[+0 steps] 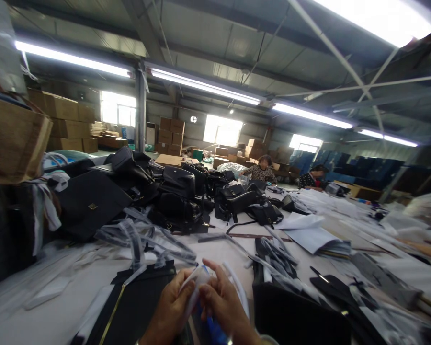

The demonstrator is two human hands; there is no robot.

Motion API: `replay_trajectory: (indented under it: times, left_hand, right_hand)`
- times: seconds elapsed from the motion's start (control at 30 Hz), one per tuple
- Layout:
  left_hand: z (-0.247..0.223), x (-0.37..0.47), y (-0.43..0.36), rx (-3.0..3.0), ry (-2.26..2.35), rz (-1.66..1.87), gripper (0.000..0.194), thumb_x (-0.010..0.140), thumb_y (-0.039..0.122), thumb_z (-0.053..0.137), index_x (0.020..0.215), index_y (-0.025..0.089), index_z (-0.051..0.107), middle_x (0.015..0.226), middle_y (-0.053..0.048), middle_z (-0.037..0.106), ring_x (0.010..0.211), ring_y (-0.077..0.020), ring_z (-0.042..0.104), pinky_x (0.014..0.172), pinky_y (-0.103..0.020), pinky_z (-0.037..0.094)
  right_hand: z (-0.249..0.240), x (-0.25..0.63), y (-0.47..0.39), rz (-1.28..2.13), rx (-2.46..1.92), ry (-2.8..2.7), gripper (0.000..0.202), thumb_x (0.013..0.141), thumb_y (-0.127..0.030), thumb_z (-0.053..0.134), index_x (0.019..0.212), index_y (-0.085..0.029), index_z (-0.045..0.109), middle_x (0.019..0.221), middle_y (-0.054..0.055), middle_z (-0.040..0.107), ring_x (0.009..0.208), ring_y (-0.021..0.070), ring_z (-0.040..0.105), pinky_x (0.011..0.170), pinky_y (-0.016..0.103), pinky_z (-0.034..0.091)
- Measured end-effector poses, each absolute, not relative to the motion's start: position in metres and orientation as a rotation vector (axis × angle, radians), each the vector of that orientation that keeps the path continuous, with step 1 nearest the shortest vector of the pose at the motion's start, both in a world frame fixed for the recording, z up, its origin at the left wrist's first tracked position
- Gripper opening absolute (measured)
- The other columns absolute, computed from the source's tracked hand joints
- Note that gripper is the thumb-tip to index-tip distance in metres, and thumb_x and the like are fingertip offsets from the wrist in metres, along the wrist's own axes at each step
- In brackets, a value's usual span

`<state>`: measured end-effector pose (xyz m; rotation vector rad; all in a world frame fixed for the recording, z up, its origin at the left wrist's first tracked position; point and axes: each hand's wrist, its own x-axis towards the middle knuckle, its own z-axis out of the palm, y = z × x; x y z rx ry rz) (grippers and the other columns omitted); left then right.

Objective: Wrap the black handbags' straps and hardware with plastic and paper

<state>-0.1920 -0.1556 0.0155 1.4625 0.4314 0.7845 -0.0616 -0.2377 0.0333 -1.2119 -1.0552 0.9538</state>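
Note:
My left hand is closed on a whitish, crumpled, film-like piece, pinched between thumb and fingers. My right hand meets it from the other side, index finger stretched forward and thumb bent in, and seems to grip the piece's edge. Something blue shows under my right palm; its kind is blurred. Beneath my left hand lies a flat black bag piece with a gold zipper. To the right of my right hand sits a black bag with plastic-wrapped straps.
Black handbags are heaped across the table. Loose plastic-wrapped strips lie in front of them. White sheets are stacked at right. A cardboard box juts in at left. Two people work at the far side.

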Motion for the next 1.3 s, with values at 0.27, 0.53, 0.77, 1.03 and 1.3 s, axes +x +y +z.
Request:
replay_trajectory:
  times: [0.27, 0.53, 0.77, 1.03, 1.3]
  left_hand:
    - [0.038, -0.199, -0.164, 1.162, 0.199, 0.669, 0.024, 0.089, 0.041, 0.057, 0.089, 0.018, 0.058, 0.075, -0.003, 0.065, 0.068, -0.0159, 0.06, 0.068, -0.026, 0.047]
    - [0.022, -0.202, -0.164, 1.293, 0.215, 0.643, 0.03, 0.073, 0.039, 0.076, 0.087, 0.016, 0.063, 0.079, -0.003, 0.068, 0.073, -0.0184, 0.059, 0.067, -0.027, 0.044]
    - [0.023, -0.206, -0.167, 1.62, 0.352, 0.685, 0.033, 0.09, 0.045, 0.052, 0.076, 0.017, 0.061, 0.068, 0.0, 0.06, 0.063, -0.0151, 0.052, 0.063, -0.026, 0.038]
    - [0.025, -0.2, -0.165, 1.424, 0.36, 0.563, 0.041, 0.089, 0.052, 0.051, 0.079, 0.014, 0.063, 0.062, 0.001, 0.055, 0.053, -0.0108, 0.041, 0.05, -0.023, 0.028]
    - [0.036, -0.193, -0.18, 1.465, 0.535, 0.9, 0.033, 0.082, 0.048, 0.062, 0.098, 0.018, 0.061, 0.088, -0.006, 0.069, 0.083, -0.024, 0.063, 0.076, -0.031, 0.048]
  right_hand:
    - [0.042, -0.053, -0.238, 1.024, -1.221, -1.184, 0.049, 0.082, -0.049, 0.065, 0.115, -0.014, 0.055, 0.049, -0.007, 0.053, 0.036, 0.0063, 0.042, 0.038, 0.016, 0.033]
    - [0.041, -0.06, -0.24, 0.957, -1.251, -1.107, 0.038, 0.086, -0.053, 0.06, 0.097, -0.017, 0.06, 0.051, -0.007, 0.047, 0.043, 0.0067, 0.04, 0.042, 0.018, 0.03]
    - [0.041, -0.059, -0.238, 0.936, -1.251, -1.084, 0.037, 0.085, -0.054, 0.061, 0.086, -0.018, 0.057, 0.054, -0.006, 0.047, 0.043, 0.0062, 0.039, 0.041, 0.018, 0.029]
    - [0.046, -0.05, -0.237, 0.808, -1.391, -1.168, 0.034, 0.081, -0.05, 0.065, 0.079, -0.017, 0.06, 0.069, -0.001, 0.057, 0.06, 0.0132, 0.056, 0.051, 0.022, 0.045]
    - [0.049, -0.067, -0.236, 0.621, -1.521, -1.074, 0.037, 0.083, -0.052, 0.062, 0.071, -0.02, 0.049, 0.06, -0.003, 0.053, 0.051, 0.0125, 0.053, 0.045, 0.022, 0.042]
